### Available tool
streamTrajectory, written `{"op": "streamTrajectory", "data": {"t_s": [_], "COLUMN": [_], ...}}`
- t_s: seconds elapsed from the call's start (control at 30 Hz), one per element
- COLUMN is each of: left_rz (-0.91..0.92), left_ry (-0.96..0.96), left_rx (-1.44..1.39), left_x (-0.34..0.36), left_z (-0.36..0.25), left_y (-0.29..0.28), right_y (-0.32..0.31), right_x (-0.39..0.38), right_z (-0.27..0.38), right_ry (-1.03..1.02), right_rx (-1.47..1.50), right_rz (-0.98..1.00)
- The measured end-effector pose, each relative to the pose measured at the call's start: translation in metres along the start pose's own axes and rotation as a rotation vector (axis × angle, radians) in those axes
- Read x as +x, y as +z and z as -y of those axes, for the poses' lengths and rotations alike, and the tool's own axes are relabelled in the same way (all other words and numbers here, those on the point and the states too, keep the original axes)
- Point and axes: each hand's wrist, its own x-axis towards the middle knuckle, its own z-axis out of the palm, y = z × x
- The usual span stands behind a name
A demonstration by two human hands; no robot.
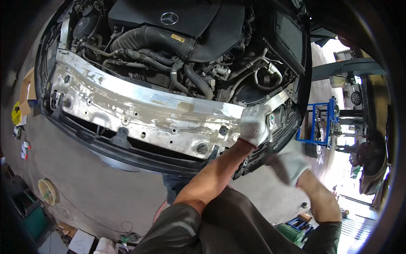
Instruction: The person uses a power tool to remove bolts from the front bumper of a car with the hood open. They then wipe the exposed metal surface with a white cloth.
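A bare silver front crossmember (156, 112), worn and patchy, spans the front of a car's open engine bay. My left hand (253, 125), in a white knit glove, is closed at the crossmember's right end. Its fingers are curled, and what they hold is hidden. A thin upright edge shows beside that hand. Lower and to the right, my right hand (288, 167), also gloved, is smeared by motion. It looks closed, with a dark blurred thing (270, 153) sticking out toward the left hand. The kind of that thing cannot be made out.
Behind the crossmember lie a black engine cover (194, 15), a ribbed intake hose (141, 39) and coolant hoses. The black bumper edge (127, 154) runs along the front. A blue metal rack (325, 122) stands right; a cardboard box (28, 91) and a cable reel (47, 190) are left.
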Motion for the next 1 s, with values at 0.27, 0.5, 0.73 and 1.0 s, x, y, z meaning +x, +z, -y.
{"op": "streamTrajectory", "data": {"t_s": [0.27,0.5,0.73,1.0], "left_rz": [0.201,0.079,0.055,0.131], "left_ry": [-0.058,0.01,0.17,0.033], "left_rx": [-0.048,-0.07,-0.088,-0.116], "left_x": [-0.014,0.001,-0.021,-0.012], "left_z": [0.011,0.001,0.03,0.029], "left_y": [0.003,-0.012,0.013,-0.001], "right_y": [-0.093,-0.019,-0.082,-0.041], "right_x": [0.109,0.038,0.072,0.056], "right_z": [0.047,-0.025,0.076,-0.04], "right_ry": [0.012,0.191,-0.072,0.295], "right_rx": [0.018,-0.246,-0.268,-0.11], "right_rz": [-0.288,-0.033,-0.264,-0.161]}}
